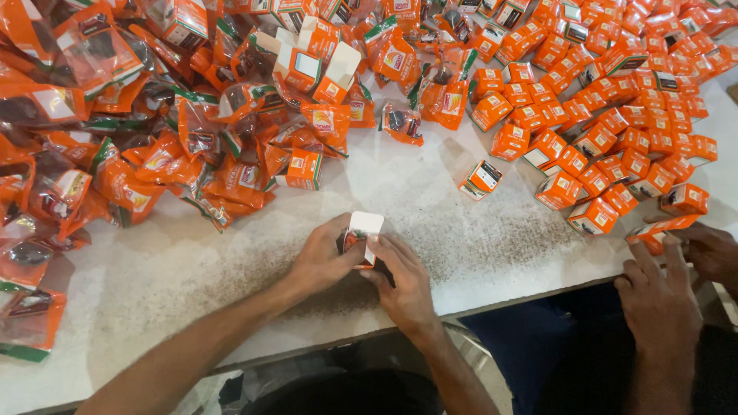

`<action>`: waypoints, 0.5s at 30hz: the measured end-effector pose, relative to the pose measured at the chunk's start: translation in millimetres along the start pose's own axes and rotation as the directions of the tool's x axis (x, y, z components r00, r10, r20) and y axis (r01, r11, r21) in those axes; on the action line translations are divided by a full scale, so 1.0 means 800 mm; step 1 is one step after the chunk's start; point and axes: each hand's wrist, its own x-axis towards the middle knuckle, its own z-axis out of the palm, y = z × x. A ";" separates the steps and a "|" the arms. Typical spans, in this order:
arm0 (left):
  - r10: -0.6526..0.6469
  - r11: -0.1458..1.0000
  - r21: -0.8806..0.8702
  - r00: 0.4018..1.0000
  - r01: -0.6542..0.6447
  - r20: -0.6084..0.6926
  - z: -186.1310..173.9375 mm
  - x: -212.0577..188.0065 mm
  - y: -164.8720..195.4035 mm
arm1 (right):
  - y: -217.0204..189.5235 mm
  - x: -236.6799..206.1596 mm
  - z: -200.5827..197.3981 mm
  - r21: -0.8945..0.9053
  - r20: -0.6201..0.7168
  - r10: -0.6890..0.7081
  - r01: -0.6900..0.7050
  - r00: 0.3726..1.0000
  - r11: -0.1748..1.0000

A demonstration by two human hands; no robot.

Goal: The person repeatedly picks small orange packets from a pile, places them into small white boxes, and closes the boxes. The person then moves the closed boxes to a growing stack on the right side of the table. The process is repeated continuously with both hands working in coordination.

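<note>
Hands meeting low over the white table [231, 261], left hand [323, 257] and right hand [407, 288] — each grip closed on one small orange carton [360, 238], flap up

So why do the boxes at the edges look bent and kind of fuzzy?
In the head view the wide lens curves the edges, so the table edge bows. The orange packets at far left smear with blur and shine with glare. The small box between the left hand and right hand stays fairly sharp; lighting is soft.
</note>
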 end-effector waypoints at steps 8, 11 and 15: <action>-0.117 0.869 -0.416 0.930 0.266 0.349 -0.045 0.015 -0.021 | -0.006 0.003 -0.002 -0.027 0.011 -0.045 0.045 0.999 0.999; -0.161 0.932 -0.267 0.941 0.244 0.296 -0.032 0.027 -0.036 | -0.008 0.004 -0.003 -0.041 0.022 -0.032 0.033 0.999 0.999; 0.126 0.991 0.033 0.988 -0.129 0.085 -0.014 0.021 -0.041 | -0.007 0.004 -0.002 -0.065 0.034 -0.028 0.030 0.999 0.997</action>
